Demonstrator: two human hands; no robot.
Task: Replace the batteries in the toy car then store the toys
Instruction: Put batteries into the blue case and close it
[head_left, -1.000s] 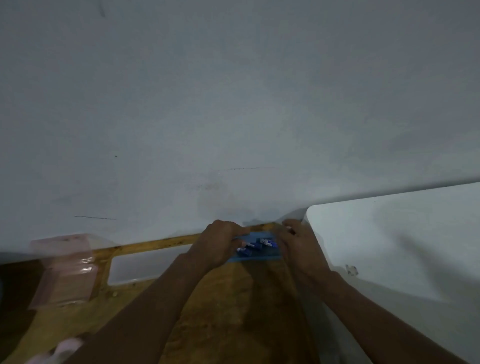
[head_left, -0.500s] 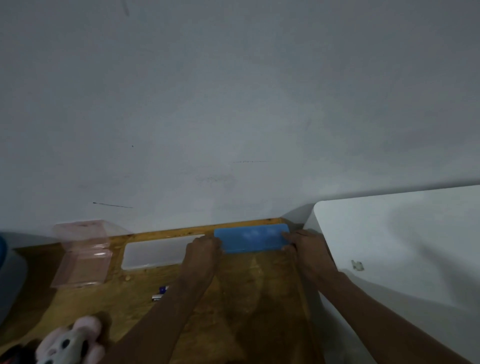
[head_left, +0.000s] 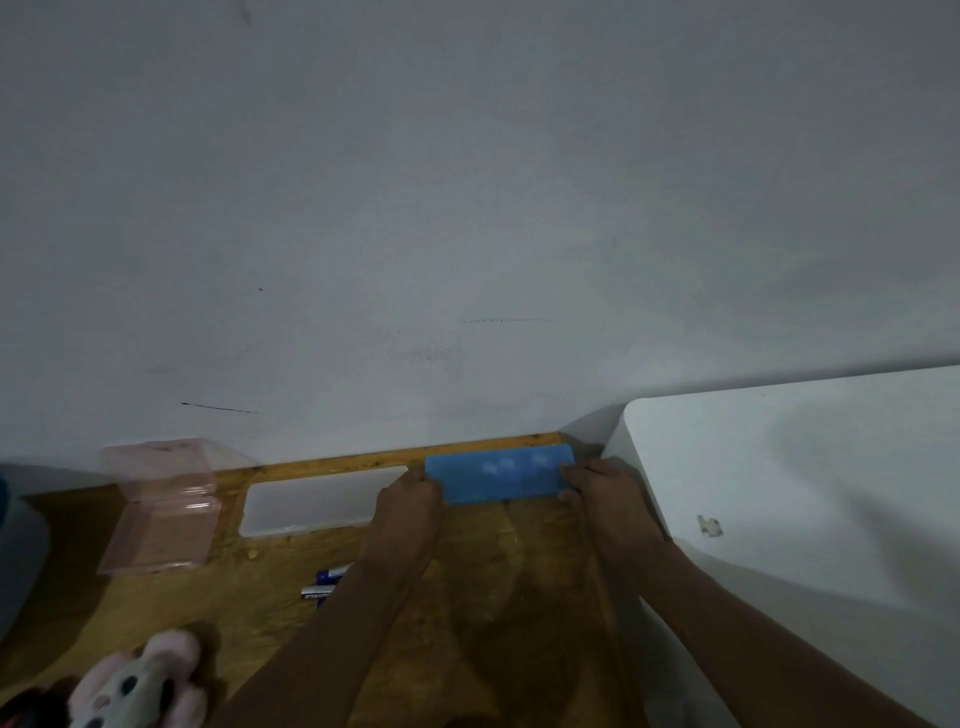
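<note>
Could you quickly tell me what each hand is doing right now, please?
Left hand: grips the left end of the blue case.
Right hand: grips its right end.

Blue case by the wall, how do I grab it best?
Take the blue case by its two short ends, coming from the near side, one hand per end, just where the left hand and right hand hold it. It is long, thin and lies flat on the table, and its far edge sits close to the wall, leaving little room behind.
</note>
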